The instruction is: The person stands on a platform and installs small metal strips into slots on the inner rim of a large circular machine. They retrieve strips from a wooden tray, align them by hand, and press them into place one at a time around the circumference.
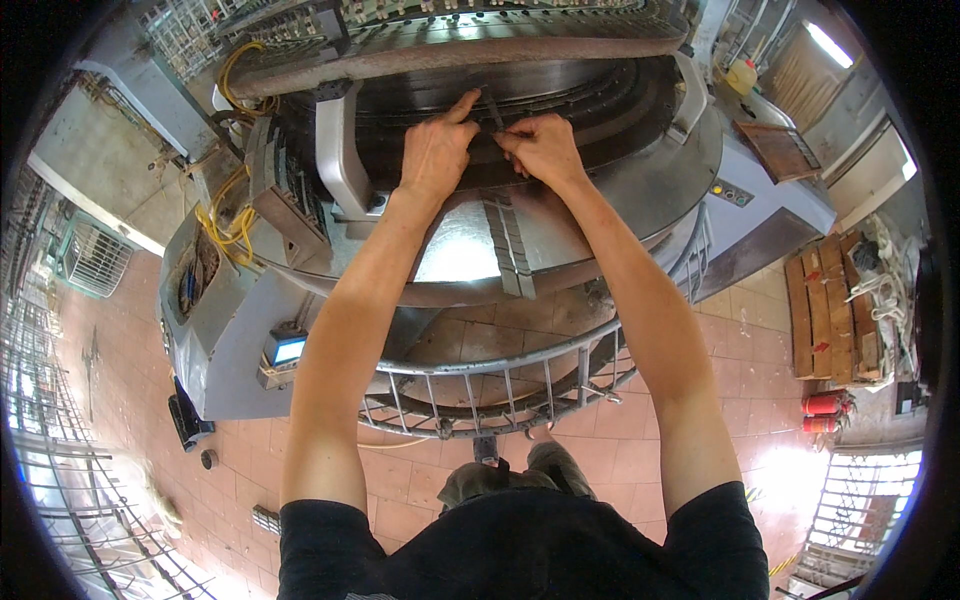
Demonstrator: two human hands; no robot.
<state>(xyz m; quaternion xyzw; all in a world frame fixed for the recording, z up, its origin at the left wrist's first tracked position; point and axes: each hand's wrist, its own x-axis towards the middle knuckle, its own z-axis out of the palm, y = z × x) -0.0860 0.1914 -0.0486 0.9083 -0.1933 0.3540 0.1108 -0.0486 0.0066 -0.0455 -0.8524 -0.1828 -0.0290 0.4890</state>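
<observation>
The narrow dark-grey strip, apparently metal (493,112), slants over the dark ring-shaped metal bed (612,135) of the machine. Probably it is light, stiff and slightly slippery, so its near end seems best to hold. The right hand (545,146) pinches there; the left hand (437,152) extends the index finger beside the far end, contact unclear.
</observation>
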